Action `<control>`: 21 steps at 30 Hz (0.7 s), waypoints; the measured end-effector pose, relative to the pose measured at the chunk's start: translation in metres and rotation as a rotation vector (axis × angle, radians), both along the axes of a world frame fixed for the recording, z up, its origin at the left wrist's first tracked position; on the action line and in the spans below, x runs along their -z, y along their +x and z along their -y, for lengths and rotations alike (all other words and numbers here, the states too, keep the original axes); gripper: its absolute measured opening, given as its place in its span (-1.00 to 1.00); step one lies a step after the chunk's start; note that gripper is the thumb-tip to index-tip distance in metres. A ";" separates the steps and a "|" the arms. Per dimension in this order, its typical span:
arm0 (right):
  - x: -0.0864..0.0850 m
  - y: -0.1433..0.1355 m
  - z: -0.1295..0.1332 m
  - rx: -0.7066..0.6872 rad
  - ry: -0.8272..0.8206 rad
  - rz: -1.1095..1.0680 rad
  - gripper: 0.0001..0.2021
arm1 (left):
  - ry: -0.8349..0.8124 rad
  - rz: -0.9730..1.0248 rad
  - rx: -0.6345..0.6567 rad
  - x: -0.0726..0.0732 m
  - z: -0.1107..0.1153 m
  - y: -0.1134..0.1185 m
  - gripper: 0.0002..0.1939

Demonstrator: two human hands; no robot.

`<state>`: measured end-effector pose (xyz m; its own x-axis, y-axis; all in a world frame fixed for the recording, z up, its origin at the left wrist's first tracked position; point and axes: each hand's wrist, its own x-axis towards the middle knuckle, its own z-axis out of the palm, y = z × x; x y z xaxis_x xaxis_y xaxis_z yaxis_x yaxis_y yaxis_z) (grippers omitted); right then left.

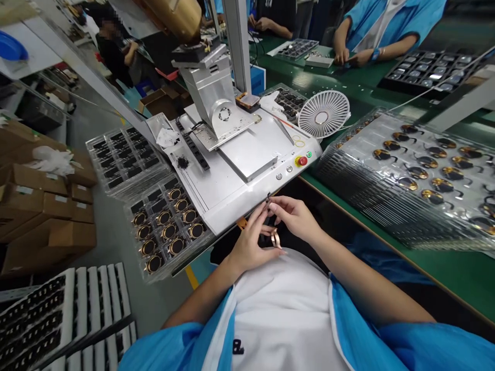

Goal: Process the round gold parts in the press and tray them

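Observation:
My left hand [253, 242] is curled around a gold-rimmed watch case [275, 239], held in front of my white shirt. My right hand [293, 215] meets the left one's fingertips and pinches a small dark part [268, 197], too small to name. Just beyond both hands lies the front edge of a white bench machine [235, 203]. To the left, a clear tray [160, 278] bears several round black watch cases with gold rims.
A red stop button [301, 161] sits on the machine's front right corner. A white fan [323, 114] stands behind it. Stacked clear trays [359, 206] with round gold-and-black parts fill the right. Cardboard boxes [50, 242] stand at left. Co-workers' hands [351, 55] are across the green table.

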<state>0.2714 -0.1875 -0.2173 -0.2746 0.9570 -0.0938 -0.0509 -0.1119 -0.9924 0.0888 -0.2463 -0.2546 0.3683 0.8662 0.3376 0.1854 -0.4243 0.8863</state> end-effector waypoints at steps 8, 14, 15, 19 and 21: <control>-0.006 0.012 -0.002 0.077 -0.084 -0.143 -0.52 | -0.020 -0.018 0.094 -0.007 -0.005 0.004 0.02; -0.013 0.012 0.002 0.005 -0.179 -0.138 -0.56 | -0.131 0.179 0.078 -0.006 -0.005 0.003 -0.08; -0.013 0.011 0.002 0.015 -0.193 -0.132 -0.56 | -0.124 0.149 0.072 -0.006 -0.005 0.002 -0.10; -0.013 0.013 -0.001 -0.009 -0.236 -0.153 -0.52 | -0.118 -0.006 0.051 -0.008 -0.006 -0.003 -0.19; -0.012 0.012 -0.001 -0.014 -0.240 -0.181 -0.50 | -0.139 -0.059 0.032 -0.008 -0.007 -0.005 -0.20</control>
